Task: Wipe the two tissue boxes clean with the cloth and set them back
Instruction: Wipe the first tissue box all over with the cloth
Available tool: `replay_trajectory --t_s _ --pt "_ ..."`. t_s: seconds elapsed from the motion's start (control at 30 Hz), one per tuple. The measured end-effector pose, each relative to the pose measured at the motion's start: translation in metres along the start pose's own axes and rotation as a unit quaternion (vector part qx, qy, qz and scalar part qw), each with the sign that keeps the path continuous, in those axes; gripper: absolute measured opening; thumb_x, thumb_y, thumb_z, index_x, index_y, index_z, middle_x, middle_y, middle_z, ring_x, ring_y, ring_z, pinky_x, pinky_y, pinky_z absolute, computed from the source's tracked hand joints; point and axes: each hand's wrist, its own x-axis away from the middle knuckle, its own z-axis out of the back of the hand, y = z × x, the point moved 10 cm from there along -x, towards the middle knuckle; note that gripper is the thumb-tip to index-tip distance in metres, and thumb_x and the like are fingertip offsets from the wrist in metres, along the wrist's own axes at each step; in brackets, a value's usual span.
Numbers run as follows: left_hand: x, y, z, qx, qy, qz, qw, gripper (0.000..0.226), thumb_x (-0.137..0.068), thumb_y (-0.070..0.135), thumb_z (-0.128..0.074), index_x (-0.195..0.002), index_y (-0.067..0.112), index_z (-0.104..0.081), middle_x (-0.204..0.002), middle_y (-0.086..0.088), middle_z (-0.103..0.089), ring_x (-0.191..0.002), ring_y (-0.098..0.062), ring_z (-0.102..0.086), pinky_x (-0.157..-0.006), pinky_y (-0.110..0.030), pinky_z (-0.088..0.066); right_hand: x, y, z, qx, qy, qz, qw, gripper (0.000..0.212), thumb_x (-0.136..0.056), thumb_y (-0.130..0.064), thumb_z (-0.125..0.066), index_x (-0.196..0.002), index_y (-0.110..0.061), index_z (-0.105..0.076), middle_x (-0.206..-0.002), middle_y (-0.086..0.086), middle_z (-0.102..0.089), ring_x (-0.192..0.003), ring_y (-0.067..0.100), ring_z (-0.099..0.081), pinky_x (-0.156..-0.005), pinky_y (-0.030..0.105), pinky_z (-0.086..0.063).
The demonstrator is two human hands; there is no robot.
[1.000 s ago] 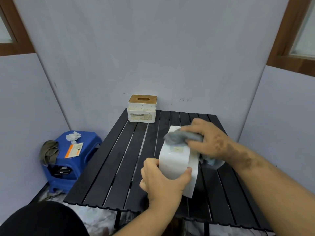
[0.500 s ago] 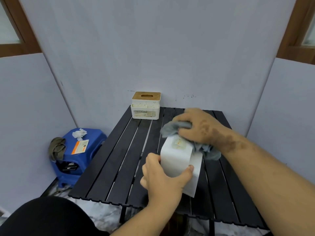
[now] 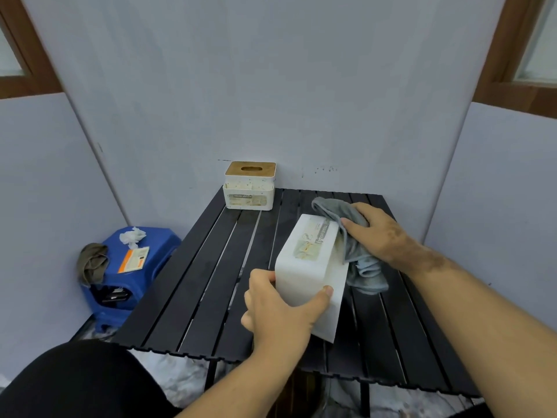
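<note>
On the black slatted table [image 3: 211, 285], the plain white rectangular plastic tissue box [image 3: 310, 260] is tipped up on one edge, its labelled face turned upward and its near end clamped by the left hand [image 3: 280, 315], thumb on one side and fingers curled round the other. The right hand [image 3: 379, 236] presses a bunched grey microfibre cloth [image 3: 352, 245] against the box's right side, fingers bent over the fabric so that it is held and pushed at once; part of the cloth hangs loose down to the table. The second tissue box, white speckled with a light wooden slotted lid [image 3: 250, 187], stands upright at the far edge of the table against the wall, well apart from both hands. The likeliest trouble is the tilted box slipping: it looks smooth and light, and a firm sideways wipe from the right could twist it out of the left hand's grip or skid its lower edge across the slats. The trailing cloth could also catch in a gap between slats and drag. A blue plastic stool [image 3: 135, 267] with crumpled paper on it sits on the floor to the left.
</note>
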Motion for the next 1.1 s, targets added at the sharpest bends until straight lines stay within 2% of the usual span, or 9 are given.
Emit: replay_trajectory --t_s 0.17,0.27,0.33,0.47,0.53,0.77,0.83,0.93,1.1 --pt "-0.007 0.007 -0.005 -0.030 -0.080 -0.024 0.996 0.070 -0.051 0.064 -0.086 -0.095 0.042 -0.036 -0.106 0.017 -0.052 -0.105 -0.007 -0.052 -0.099 -0.043 -0.044 0.022 0.002 0.021 0.046 0.016 0.005 0.999 0.017 -0.083 -0.027 -0.077 -0.095 -0.022 -0.066 -0.089 -0.004 -0.069 -0.083 0.012 -0.065 -0.072 0.020 -0.050" --pt "-0.018 0.015 -0.008 -0.100 -0.255 -0.061 0.960 0.078 -0.059 0.044 -0.095 -0.111 0.047 -0.037 -0.115 0.020 -0.057 -0.109 -0.004 -0.058 -0.088 -0.026 -0.050 0.041 -0.007 0.046 0.106 0.034 -0.003 0.994 0.016 -0.081 -0.024 -0.079 -0.092 -0.021 -0.067 -0.086 -0.005 -0.067 -0.080 0.009 -0.063 -0.061 0.009 -0.044" --pt "-0.028 0.025 0.003 -0.180 -0.316 -0.107 0.925 0.084 -0.069 0.026 -0.093 -0.128 0.044 -0.036 -0.119 0.021 -0.056 -0.114 0.000 -0.056 -0.092 -0.025 -0.048 0.056 -0.017 0.066 0.142 0.057 -0.001 0.988 0.015 -0.080 -0.022 -0.078 -0.089 -0.024 -0.067 -0.085 -0.008 -0.067 -0.082 0.008 -0.063 -0.064 0.012 -0.043" --pt "-0.054 0.071 0.021 -0.280 -0.298 -0.225 0.885 0.085 -0.082 0.013 -0.083 -0.137 0.054 -0.032 -0.128 0.026 -0.051 -0.123 0.003 -0.049 -0.112 -0.039 -0.042 0.090 -0.023 0.081 0.158 0.059 -0.032 0.985 0.013 -0.078 -0.024 -0.078 -0.084 -0.027 -0.067 -0.082 -0.008 -0.068 -0.079 0.009 -0.063 -0.070 0.028 -0.052" --pt "-0.055 0.099 0.004 -0.351 -0.318 -0.317 0.822 0.089 -0.083 0.008 -0.081 -0.139 0.058 -0.032 -0.139 0.025 -0.044 -0.134 -0.004 -0.040 -0.117 -0.043 -0.033 0.102 -0.015 0.071 0.188 0.021 -0.062 0.980 0.012 -0.077 -0.028 -0.077 -0.082 -0.029 -0.067 -0.080 -0.008 -0.067 -0.076 0.008 -0.062 -0.065 0.026 -0.051" --pt "-0.010 0.151 -0.062 -0.528 -0.342 -0.636 0.447 0.100 -0.071 -0.004 -0.075 -0.147 0.049 -0.038 -0.157 0.013 -0.035 -0.137 -0.021 -0.035 -0.105 -0.047 -0.032 0.096 -0.002 0.044 0.175 -0.034 -0.083 0.980 0.012 -0.080 -0.031 -0.074 -0.084 -0.028 -0.063 -0.087 -0.008 -0.063 -0.082 0.010 -0.061 -0.068 0.027 -0.049" --pt "-0.006 0.148 -0.074 -0.543 -0.342 -0.670 0.373 0.099 -0.070 0.007 -0.082 -0.147 0.049 -0.038 -0.160 0.013 -0.034 -0.138 -0.024 -0.037 -0.103 -0.048 -0.035 0.092 0.003 0.045 0.173 -0.029 -0.085 0.981 0.013 -0.079 -0.030 -0.075 -0.085 -0.028 -0.064 -0.086 -0.007 -0.064 -0.081 0.010 -0.061 -0.070 0.028 -0.050" --pt "0.000 0.143 -0.087 -0.537 -0.362 -0.682 0.340 0.094 -0.069 0.013 -0.085 -0.143 0.049 -0.041 -0.158 0.017 -0.037 -0.136 -0.023 -0.039 -0.101 -0.042 -0.033 0.087 0.004 0.046 0.154 -0.022 -0.081 0.984 0.013 -0.079 -0.029 -0.076 -0.085 -0.026 -0.064 -0.085 -0.006 -0.065 -0.081 0.011 -0.061 -0.069 0.026 -0.049" --pt "-0.001 0.153 -0.095 -0.552 -0.382 -0.651 0.355 0.084 -0.067 0.016 -0.078 -0.138 0.046 -0.046 -0.148 0.024 -0.046 -0.130 -0.019 -0.041 -0.100 -0.041 -0.031 0.080 0.005 0.046 0.151 -0.002 -0.078 0.985 0.016 -0.079 -0.031 -0.077 -0.089 -0.026 -0.064 -0.087 -0.006 -0.064 -0.082 0.011 -0.061 -0.068 0.026 -0.046"
